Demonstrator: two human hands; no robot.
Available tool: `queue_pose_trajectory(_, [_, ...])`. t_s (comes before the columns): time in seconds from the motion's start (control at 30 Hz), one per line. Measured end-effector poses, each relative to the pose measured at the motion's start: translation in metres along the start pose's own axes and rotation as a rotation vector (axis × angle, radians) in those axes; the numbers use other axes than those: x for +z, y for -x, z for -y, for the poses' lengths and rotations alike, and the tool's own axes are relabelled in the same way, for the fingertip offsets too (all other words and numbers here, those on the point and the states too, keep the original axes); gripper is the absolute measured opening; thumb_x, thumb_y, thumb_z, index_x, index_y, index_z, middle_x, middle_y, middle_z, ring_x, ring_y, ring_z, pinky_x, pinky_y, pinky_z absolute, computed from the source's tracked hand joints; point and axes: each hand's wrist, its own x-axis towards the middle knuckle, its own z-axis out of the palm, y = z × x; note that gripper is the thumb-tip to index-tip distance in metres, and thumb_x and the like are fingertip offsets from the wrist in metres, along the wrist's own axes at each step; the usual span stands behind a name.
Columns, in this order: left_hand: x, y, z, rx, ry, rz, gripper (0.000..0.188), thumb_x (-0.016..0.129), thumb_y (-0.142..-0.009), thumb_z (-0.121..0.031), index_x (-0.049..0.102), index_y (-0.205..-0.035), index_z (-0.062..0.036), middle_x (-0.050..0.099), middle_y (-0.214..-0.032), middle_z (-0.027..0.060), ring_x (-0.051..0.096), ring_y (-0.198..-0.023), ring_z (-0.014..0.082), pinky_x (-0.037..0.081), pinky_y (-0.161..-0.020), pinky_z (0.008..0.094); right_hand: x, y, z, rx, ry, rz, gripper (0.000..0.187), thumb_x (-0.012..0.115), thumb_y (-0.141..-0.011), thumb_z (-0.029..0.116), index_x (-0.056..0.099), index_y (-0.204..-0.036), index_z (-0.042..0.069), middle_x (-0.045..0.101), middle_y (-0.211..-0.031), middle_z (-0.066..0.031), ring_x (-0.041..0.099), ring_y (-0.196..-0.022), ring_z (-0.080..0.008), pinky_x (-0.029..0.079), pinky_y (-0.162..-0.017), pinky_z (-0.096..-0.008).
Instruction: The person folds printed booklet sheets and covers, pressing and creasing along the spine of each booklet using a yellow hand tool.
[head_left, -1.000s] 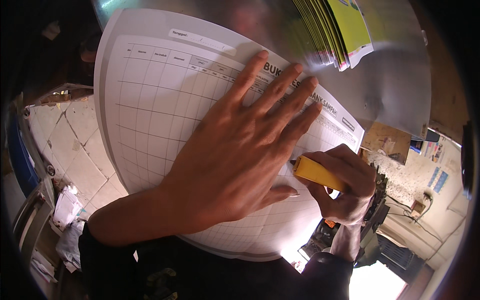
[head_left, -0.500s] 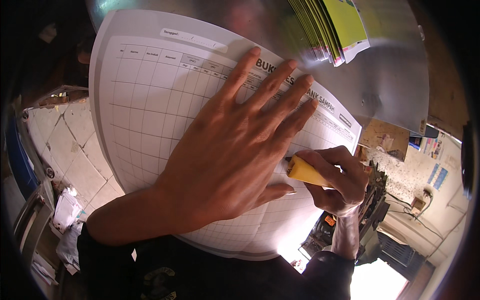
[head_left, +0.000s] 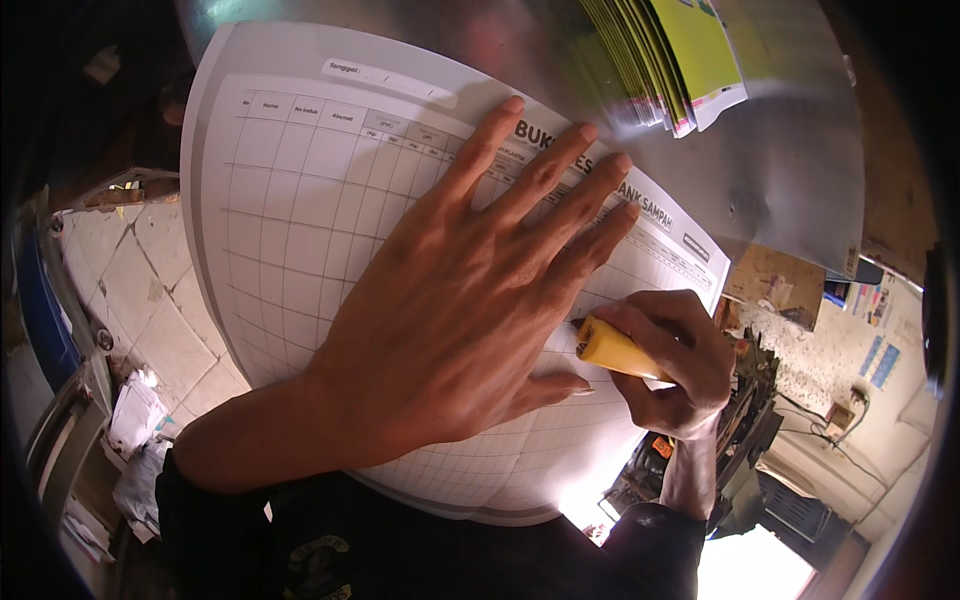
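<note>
A large white sheet printed with a table grid [head_left: 290, 185] lies at a slant in front of me. My left hand [head_left: 460, 270] is pressed flat across its middle, fingers spread and pointing to the far right, hiding part of the grid. To the right of it, my right hand [head_left: 680, 360] grips a chunky yellow hand tool [head_left: 620, 350] between thumb and fingers. The tool's dark end points left and rests at or just above the sheet, close to my left thumb; its exact kind cannot be made out.
A fanned stack of green-covered booklets [head_left: 690, 50] sits at the far right of the shiny metal tabletop [head_left: 800, 150]. Dark machinery [head_left: 740, 430] stands beyond my right forearm. Crumpled papers [head_left: 135, 415] and pale floor tiles [head_left: 150, 290] show at the left.
Almost nothing differs. The yellow tool has tilted slightly in my right hand, and the whole view has shifted a little. My left hand stays flat on the sheet.
</note>
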Motion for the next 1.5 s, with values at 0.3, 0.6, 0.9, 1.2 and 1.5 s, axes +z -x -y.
queue_pose_trajectory(0.3, [-0.005,-0.003,-0.002,0.003,-0.023,-0.004,0.109,0.072,-0.072,-0.078,0.039,-0.157,-0.0181,0.029,-0.166,0.0088,0.025,-0.154,0.0319,0.013,-0.127,0.0625,-0.002,0.005,-0.005,-0.261,0.133,0.05,0.047,0.079,-0.07,0.005,0.075,-0.117,0.002,0.072,-0.112,-0.0146,0.069,-0.071,-0.0212,0.06,-0.061,-0.0304])
queue_pose_trajectory(0.6, [-0.006,-0.008,-0.004,0.011,-0.097,-0.015,0.117,0.07,-0.065,-0.086,0.04,-0.157,-0.0207,0.032,-0.165,0.009,0.028,-0.153,0.0334,0.014,-0.126,0.0649,0.0,0.013,-0.01,-0.42,0.344,0.009,0.043,0.075,-0.076,0.021,0.075,-0.117,0.007,0.073,-0.123,-0.0109,0.067,-0.077,-0.0197,0.058,-0.063,-0.0279])
queue_pose_trajectory(0.9, [-0.012,-0.011,-0.008,0.016,-0.127,0.005,0.115,0.071,-0.066,-0.084,0.04,-0.157,-0.0208,0.033,-0.165,0.0104,0.029,-0.153,0.0351,0.015,-0.125,0.0655,-0.004,0.014,-0.004,-0.38,0.338,0.014,0.048,0.081,-0.067,0.013,0.075,-0.115,0.007,0.074,-0.12,-0.0095,0.065,-0.077,-0.0214,0.058,-0.061,-0.0283])
queue_pose_trajectory(1.2, [-0.01,-0.009,-0.007,0.012,-0.192,0.046,0.121,0.061,-0.065,-0.093,0.035,-0.16,-0.0219,0.028,-0.168,0.009,0.024,-0.155,0.0336,0.011,-0.127,0.0629,0.006,0.018,-0.02,0.005,-0.343,-0.223,0.057,0.083,-0.066,-0.009,0.071,-0.122,-0.003,0.074,-0.117,-0.0209,0.076,-0.098,-0.0287,0.064,-0.083,-0.0344])
queue_pose_trajectory(1.5, [-0.013,-0.009,-0.009,0.016,-0.198,0.041,0.122,0.058,-0.065,-0.096,0.036,-0.16,-0.0212,0.029,-0.167,0.009,0.023,-0.155,0.0336,0.011,-0.126,0.0636,0.011,0.02,-0.01,-0.358,0.215,-0.21,0.049,0.084,-0.07,0.007,0.074,-0.117,0.002,0.074,-0.113,-0.0183,0.071,-0.074,-0.0231,0.061,-0.06,-0.0307])
